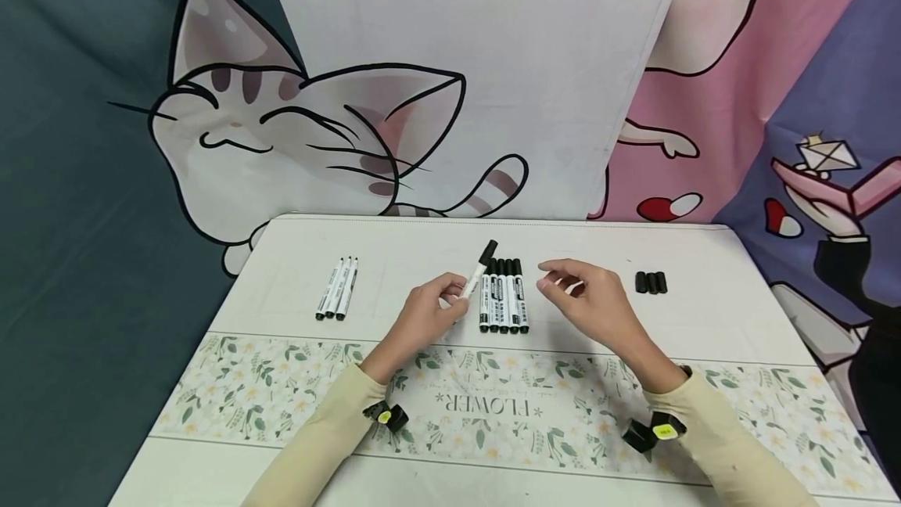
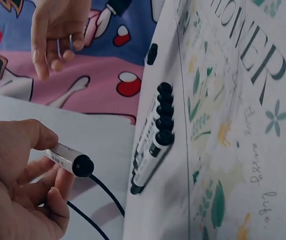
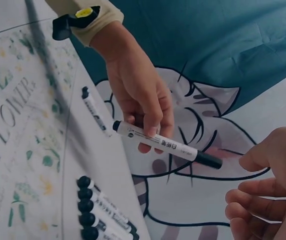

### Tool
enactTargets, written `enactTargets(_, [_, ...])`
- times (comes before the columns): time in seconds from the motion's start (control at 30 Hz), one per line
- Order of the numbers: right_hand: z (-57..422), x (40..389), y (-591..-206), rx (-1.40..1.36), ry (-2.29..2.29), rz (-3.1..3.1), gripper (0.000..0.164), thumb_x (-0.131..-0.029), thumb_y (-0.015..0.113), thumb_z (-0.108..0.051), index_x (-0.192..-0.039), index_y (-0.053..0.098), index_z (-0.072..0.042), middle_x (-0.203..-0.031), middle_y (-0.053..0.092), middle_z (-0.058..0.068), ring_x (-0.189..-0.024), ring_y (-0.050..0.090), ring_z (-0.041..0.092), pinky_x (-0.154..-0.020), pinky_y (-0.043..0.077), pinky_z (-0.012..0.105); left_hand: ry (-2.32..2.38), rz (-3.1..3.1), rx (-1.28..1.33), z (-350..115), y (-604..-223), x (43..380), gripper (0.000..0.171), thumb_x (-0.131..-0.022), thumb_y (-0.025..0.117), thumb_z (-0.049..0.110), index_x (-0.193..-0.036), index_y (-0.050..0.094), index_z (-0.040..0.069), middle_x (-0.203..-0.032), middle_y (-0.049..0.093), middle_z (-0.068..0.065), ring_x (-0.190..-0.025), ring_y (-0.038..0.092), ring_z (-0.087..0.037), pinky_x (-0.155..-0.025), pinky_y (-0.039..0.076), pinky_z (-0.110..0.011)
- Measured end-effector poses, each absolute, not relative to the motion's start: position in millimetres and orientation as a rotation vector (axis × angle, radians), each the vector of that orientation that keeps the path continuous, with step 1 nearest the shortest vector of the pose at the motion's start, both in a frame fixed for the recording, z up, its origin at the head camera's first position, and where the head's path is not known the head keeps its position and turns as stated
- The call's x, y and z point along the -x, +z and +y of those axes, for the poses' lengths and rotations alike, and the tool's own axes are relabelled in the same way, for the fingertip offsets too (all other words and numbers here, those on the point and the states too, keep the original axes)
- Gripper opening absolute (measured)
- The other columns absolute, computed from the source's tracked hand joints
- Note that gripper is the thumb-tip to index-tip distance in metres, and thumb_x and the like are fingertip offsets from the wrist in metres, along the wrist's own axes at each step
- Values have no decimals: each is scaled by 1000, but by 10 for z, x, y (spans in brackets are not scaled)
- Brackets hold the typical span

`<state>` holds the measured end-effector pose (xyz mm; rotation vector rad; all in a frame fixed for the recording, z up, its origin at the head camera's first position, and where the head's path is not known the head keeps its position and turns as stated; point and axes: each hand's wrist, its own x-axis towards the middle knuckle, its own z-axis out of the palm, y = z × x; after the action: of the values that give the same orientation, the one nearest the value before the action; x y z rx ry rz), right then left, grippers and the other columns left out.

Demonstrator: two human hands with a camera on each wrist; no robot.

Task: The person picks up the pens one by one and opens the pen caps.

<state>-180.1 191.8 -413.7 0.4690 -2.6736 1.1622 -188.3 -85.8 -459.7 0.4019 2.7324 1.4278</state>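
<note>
Between thumb and fingers, my left hand [image 1: 431,310] pinches a white whiteboard marker [image 1: 473,282] with its black cap on. The marker is tilted, cap end up and away, as the right wrist view shows with the marker [image 3: 158,144] side-on. A row of several capped markers [image 1: 503,296] lies just to its right on the table. My right hand [image 1: 593,297] hovers right of that row, fingers bent loosely and holding nothing. Over at the left lie three uncapped markers [image 1: 338,288], dark tips pointing away. Three loose black caps [image 1: 651,282] sit together at the right.
The white table [image 1: 415,241] carries a flowered band [image 1: 281,390] with the word FLOWER across its front part. Behind its far edge hangs a cloth backdrop [image 1: 493,37] with cartoon cats. Wrist cameras [image 1: 385,416] are strapped over beige sleeves.
</note>
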Motion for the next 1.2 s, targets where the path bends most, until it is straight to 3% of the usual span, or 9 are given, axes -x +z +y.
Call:
enactTargets(0.27, [1855,1721,-4004,-490,1198,-2680,34,-97,72,-30,-128,71,-15,-99,74,-3,-86,67,12,-72,55,28,1416,2753,-649,-862,-4485,1722,27,-98,69,19,-124,68,15,-104,70,4,-93,65,-9,-79,53,-30])
enactTargets(0.57, [1749,1593,-3885,-591,1228,-2650,43,-97,73,-29,-137,63,-16,-103,74,-6,-86,66,8,-73,55,32,1391,2801,-835,-863,-4465,1569,26,-96,71,17,-122,69,16,-108,73,4,-94,68,-10,-75,56,-34])
enactTargets(0.87, [1657,1503,-3871,-671,1242,-2662,47,-94,76,-31,-136,65,-13,-108,74,-3,-93,68,13,-75,56,31,1299,2884,-1003,-860,-4479,1469,26,-95,72,15,-121,70,13,-109,73,1,-92,69,-12,-76,58,-29])
enactTargets(1.07, [1626,1458,-3887,-691,1245,-2677,45,-93,77,-30,-135,67,-15,-108,73,0,-94,70,20,-74,56,31,1287,2888,-1000,-860,-4495,1437,24,-95,72,16,-120,70,15,-109,73,3,-94,69,-12,-74,58,-30])
enactTargets(1.2, [1615,1436,-3894,-714,1235,-2678,43,-94,77,-30,-133,69,-15,-109,74,-3,-93,69,17,-73,56,31,1294,2880,-993,-848,-4503,1424,24,-96,71,16,-120,70,14,-108,73,2,-94,70,-15,-75,59,-32])
